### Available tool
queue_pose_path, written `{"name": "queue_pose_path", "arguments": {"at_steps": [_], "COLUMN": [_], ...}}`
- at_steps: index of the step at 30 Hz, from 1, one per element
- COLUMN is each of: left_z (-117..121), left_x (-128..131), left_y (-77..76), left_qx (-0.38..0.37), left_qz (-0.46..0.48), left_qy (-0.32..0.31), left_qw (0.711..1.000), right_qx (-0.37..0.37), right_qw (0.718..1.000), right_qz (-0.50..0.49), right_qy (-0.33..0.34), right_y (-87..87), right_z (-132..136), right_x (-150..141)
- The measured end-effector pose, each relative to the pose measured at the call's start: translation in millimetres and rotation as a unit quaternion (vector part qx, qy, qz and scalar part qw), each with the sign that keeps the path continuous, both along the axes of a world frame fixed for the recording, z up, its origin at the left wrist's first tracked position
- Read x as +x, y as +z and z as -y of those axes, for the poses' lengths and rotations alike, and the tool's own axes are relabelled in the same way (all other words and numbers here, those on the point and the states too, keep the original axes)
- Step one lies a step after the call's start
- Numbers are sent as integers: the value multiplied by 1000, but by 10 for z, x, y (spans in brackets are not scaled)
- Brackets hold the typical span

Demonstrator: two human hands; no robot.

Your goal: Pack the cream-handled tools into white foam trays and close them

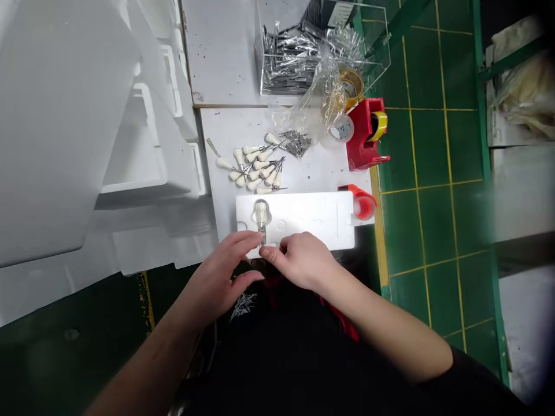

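The white-handled tool lies in a recess of the white foam tray. The left hand's fingers reach its shaft, loosely extended, thumb apart; the right hand's thumb is beside them, but whether its curled fingers grasp anything cannot be told. Light, even pressure should spare the foam. Beyond lie loose white-handled tools; 1 red tape dispenser stands farther right, clear of both hands.

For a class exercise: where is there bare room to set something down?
Bare: tabletop between the tools, white tray and red dispenser; also between the bins and clear box. Crowded: among the tools, and where bag, tape rolls and dispenser bunch.
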State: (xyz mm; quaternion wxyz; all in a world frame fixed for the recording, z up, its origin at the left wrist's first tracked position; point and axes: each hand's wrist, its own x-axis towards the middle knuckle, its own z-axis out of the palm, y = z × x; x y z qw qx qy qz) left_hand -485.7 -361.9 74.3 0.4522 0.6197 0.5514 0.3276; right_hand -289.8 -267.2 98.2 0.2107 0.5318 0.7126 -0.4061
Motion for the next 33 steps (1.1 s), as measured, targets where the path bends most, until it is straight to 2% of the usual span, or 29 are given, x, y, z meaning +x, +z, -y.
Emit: {"name": "queue_pose_path", "arguments": {"at_steps": [2, 5, 7, 8, 11, 13, 16, 18, 20, 23, 25, 26, 28, 30, 32, 33], "left_z": [-61, -154, -203, -229, -347, -471, -670, -758, -791, -766, -732, -718, -704, -710, -727, -735], "left_x": [-103, -257, -340, -366, -366, -315, -214, -143, -75, -4, 11, 12, 10, 23, 57, 78], "left_y": [10, 1, -60, -111, -328, -502, -784, -986, -1188, -1402, -1415, -1376, -1239, -1100, -1040, -1049], "left_qx": [33, 40, 5, -19, -54, -12, 75, 93, 78, -9, -53, -40, 44, 115, 103, 81], "left_qz": [-40, -32, -12, -3, 20, 22, 7, 4, 14, 73, 108, 101, 29, -71, -133, -143], "left_qy": [-28, -15, 20, 58, 219, 285, 308, 314, 332, 377, 393, 397, 374, 291, 193, 167], "left_qw": [998, 999, 1000, 998, 974, 958, 948, 945, 940, 923, 912, 911, 926, 947, 967, 972], "right_qx": [3, -6, -18, -23, -13, 16, 60, 85, 106, 117, 123, 124, 127, 130, 132, 130], "right_qw": [1000, 1000, 999, 997, 985, 975, 960, 954, 952, 954, 954, 954, 956, 957, 957, 957], "right_qz": [15, 10, -24, -46, -113, -144, -157, -154, -148, -140, -140, -141, -139, -136, -136, -136], "right_qy": [1, -16, -44, -62, -127, -169, -224, -244, -247, -239, -234, -232, -226, -220, -218, -219], "right_y": [11, 20, 9, -6, -104, -212, -393, -495, -571, -643, -673, -684, -699, -704, -700, -694], "right_z": [46, 90, 101, 103, 115, 132, 161, 166, 156, 128, 112, 107, 103, 102, 98, 93], "right_x": [-88, -170, -199, -208, -222, -221, -203, -184, -166, -143, -133, -130, -126, -122, -118, -115]}}
